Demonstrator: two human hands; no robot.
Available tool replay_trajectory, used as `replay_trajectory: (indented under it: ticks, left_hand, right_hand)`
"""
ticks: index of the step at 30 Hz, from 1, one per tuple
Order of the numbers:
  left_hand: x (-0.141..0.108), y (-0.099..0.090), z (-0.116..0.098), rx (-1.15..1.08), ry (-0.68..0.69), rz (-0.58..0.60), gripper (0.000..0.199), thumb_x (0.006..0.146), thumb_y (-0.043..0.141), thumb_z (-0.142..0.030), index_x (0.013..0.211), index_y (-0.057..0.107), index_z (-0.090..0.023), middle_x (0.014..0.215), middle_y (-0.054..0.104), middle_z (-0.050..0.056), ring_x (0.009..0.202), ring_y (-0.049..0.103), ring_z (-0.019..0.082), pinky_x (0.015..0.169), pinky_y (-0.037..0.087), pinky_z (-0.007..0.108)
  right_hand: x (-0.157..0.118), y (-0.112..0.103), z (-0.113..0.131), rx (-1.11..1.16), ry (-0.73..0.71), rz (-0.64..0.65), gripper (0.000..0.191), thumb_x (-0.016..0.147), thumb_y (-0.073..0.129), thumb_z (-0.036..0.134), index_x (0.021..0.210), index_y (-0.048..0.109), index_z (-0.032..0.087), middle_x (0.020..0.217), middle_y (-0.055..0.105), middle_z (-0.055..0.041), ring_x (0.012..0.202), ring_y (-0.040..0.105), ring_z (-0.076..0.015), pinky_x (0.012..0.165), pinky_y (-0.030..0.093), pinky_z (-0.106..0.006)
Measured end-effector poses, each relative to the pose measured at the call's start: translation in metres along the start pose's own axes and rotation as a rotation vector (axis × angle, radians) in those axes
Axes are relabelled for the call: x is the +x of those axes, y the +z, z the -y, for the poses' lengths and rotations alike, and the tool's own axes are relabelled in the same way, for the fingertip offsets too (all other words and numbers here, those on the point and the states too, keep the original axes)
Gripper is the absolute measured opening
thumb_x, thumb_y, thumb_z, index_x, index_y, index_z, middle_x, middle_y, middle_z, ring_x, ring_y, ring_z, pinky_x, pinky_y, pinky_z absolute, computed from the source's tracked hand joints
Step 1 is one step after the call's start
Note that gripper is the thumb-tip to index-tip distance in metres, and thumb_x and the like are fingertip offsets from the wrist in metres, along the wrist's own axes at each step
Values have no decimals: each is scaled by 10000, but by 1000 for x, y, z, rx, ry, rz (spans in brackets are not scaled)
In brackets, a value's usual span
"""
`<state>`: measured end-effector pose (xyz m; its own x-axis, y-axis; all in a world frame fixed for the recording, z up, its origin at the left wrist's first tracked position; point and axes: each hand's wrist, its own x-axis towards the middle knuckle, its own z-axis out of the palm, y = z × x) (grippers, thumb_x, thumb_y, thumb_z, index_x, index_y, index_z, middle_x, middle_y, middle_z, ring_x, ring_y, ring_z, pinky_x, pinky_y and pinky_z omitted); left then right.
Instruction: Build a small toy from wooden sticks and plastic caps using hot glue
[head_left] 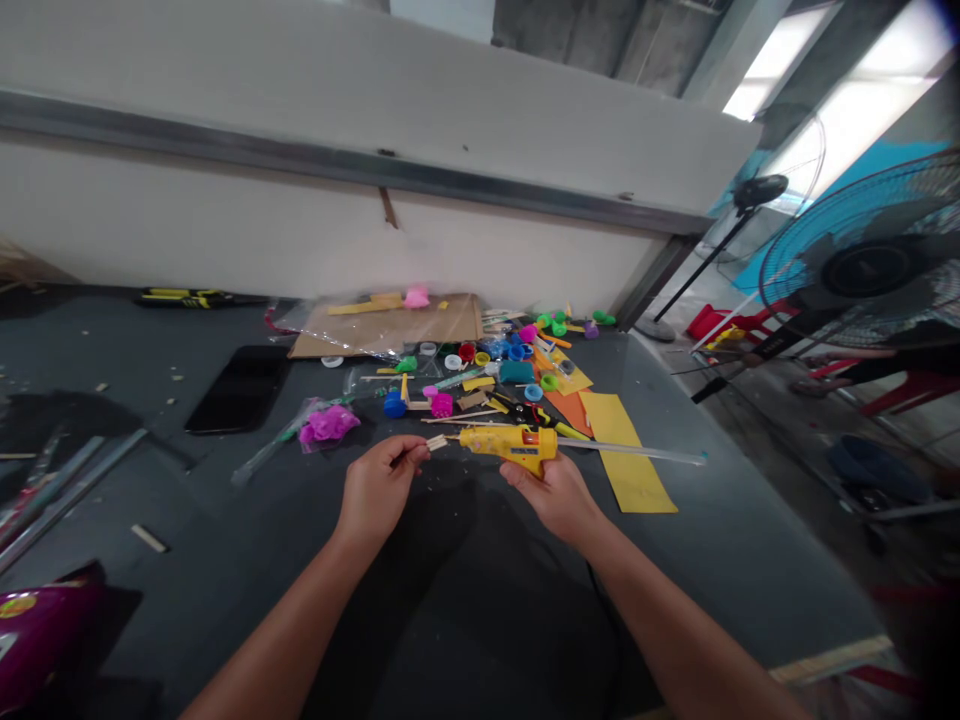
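Head view. I have the right hand [551, 497] with its grip closed around a yellow hot glue gun [510, 447], which is held level above the table [720, 520]. A clear glue stick [630, 450] runs from the gun's rear out to the right. Small markings on the gun's side are too small for me to read. The left hand [379, 487] has its grip pinched on pale wooden sticks [436, 442], whose ends sit just beside the gun's nozzle, not clearly touching it.

Beyond the hands, a yellow paper strip [630, 490] lies under the glue stick. A loose heap of plastic bottle caps [495, 350] spreads in front of a cardboard sheet [382, 325]. Pink tissue in clear plastic [328, 424] lies to the left, near a black phone [238, 390]. A yellow-and-black screwdriver [180, 297] lies by the far wall. A blue pedestal fan [862, 260] stands off the right side.
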<state>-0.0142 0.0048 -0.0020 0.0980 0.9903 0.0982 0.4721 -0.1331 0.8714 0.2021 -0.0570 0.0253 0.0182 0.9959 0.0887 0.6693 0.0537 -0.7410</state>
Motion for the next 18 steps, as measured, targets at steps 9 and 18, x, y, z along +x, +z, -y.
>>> replay_trajectory:
  ticks: [9,18]
  left_hand:
    - [0,-2,-2,-21,-4,-11,210,782,514,-341,821,658,-194,715,685,-3,622,612,141,610,459,229]
    - [0,-2,-2,-26,-26,-11,202,760,534,-342,806,668,-198,679,676,-8,629,614,147,610,455,230]
  right_hand:
    - [-1,-1,2,-19,21,10,300,822,510,427,958,678,219,944,708,-51,927,648,-252,745,507,-311]
    - [-1,-1,1,-53,40,9,310,820,505,452,929,685,225,930,711,-42,926,649,-247,756,504,-300]
